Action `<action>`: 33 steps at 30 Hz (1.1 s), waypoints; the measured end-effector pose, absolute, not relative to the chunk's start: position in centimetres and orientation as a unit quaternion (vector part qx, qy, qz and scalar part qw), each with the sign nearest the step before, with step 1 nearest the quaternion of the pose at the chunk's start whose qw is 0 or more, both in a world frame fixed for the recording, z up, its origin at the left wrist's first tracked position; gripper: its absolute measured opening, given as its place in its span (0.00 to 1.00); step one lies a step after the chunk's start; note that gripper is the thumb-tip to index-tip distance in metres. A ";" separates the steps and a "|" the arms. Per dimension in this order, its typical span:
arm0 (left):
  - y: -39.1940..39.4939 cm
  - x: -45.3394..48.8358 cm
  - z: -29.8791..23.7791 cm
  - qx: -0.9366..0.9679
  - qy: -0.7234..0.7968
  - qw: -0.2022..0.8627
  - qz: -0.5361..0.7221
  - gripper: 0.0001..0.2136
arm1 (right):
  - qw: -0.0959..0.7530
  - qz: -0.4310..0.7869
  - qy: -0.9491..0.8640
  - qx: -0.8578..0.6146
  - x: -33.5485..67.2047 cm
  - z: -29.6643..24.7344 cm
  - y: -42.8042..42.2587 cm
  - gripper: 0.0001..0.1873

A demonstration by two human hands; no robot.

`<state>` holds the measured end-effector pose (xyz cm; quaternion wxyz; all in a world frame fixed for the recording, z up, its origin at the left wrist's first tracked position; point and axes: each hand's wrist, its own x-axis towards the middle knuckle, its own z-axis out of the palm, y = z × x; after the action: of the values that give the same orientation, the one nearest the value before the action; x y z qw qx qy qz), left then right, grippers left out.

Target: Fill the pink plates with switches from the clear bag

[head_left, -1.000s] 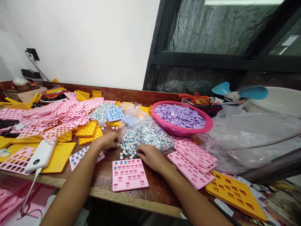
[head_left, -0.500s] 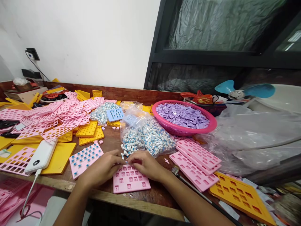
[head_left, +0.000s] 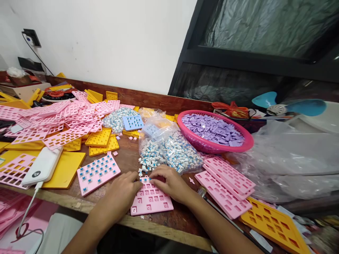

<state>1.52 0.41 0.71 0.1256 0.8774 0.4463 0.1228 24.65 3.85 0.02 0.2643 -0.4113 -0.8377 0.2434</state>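
A pink keyboard plate [head_left: 152,206] with square sockets lies at the table's front edge, between my hands. Small blue key switches [head_left: 145,180] sit in its top row. My left hand [head_left: 124,190] is closed at the plate's upper left side, its fingertips curled and what they hold hidden. Over the top edge, my right hand [head_left: 169,181] pinches at a blue switch, partly covered by the fingers. Just beyond the fingers, loose white-and-blue switches [head_left: 144,162] spill from a clear plastic bag [head_left: 180,151]. To the left lies another pink plate [head_left: 106,181], filled with rows of blue switches.
A pink basket [head_left: 249,143] holds purple pieces. Stacked pink plates [head_left: 225,190] and a yellow plate [head_left: 275,225] lie right, beside a dark rod [head_left: 222,213]. Left are a white power bank [head_left: 43,167], yellow panels [head_left: 67,169] and a heap of pink grids [head_left: 66,120].
The view has shifted, moving the scene slightly. My left fingertips have drawn back from the plate's top edge, uncovering blue switches there. My right hand stays at that edge.
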 end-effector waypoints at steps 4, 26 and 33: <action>0.5 1.6 0.5 0.880 0.446 0.123 0.111 0.11 | 0.246 0.193 -0.865 -0.393 24.8 -0.4 3.7 0.07; 0.2 1.9 0.2 0.866 0.461 0.117 0.155 0.08 | 0.191 0.142 -0.890 -0.389 27.8 -0.2 6.3 0.12; 1.0 1.1 0.4 0.839 0.451 0.175 0.248 0.05 | 0.182 0.128 -0.876 -0.428 28.2 -0.7 6.8 0.08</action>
<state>1.11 0.95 0.37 0.1748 0.8392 0.4513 0.2480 28.22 6.77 -0.68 0.1822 -0.4276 -0.8761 0.1282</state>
